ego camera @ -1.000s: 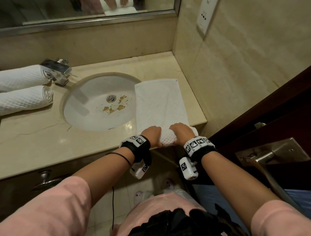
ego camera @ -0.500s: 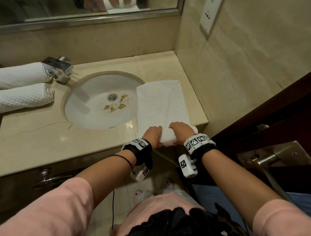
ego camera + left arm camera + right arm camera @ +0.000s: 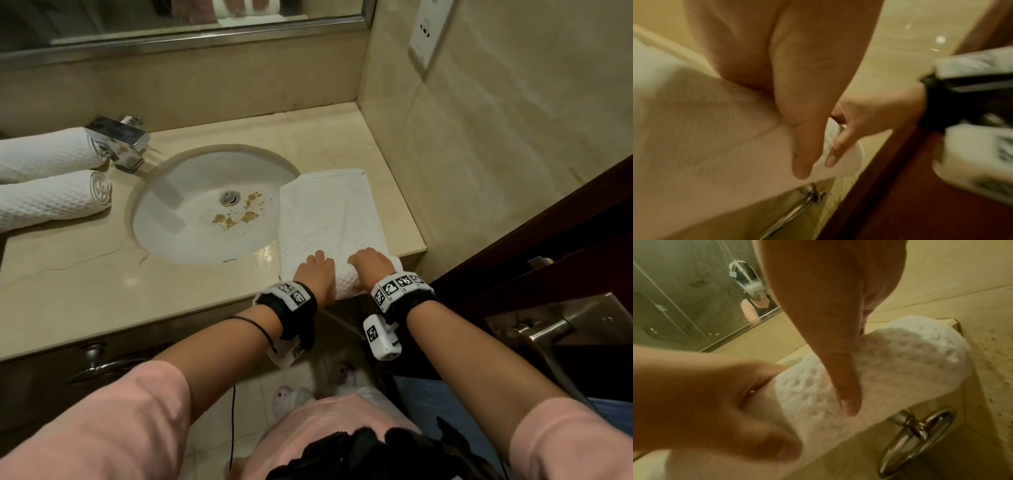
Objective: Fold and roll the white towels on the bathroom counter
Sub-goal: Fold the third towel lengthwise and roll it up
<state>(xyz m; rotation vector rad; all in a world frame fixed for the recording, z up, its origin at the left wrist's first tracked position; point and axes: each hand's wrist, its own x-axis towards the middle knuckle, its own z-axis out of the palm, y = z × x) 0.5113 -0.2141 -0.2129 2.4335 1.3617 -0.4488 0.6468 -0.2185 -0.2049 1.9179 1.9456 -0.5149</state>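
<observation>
A white waffle towel lies folded in a long strip on the counter, right of the sink. Its near end is wound into a thick roll at the counter's front edge. My left hand and right hand both curl over that roll, side by side. In the right wrist view my right thumb presses the roll from the front. The left wrist view is blurred, with the towel under my left thumb. Two finished rolled towels lie at the far left.
A round sink with brown stains near the drain sits mid-counter, and a chrome faucet stands at its back left. A mirror runs along the back wall; a tiled wall with a socket closes the right. A dark door with a metal handle stands right.
The roll has grown slightly and both hands have moved a little farther up the towel, away from the counter's front edge. My view has shifted slightly.
</observation>
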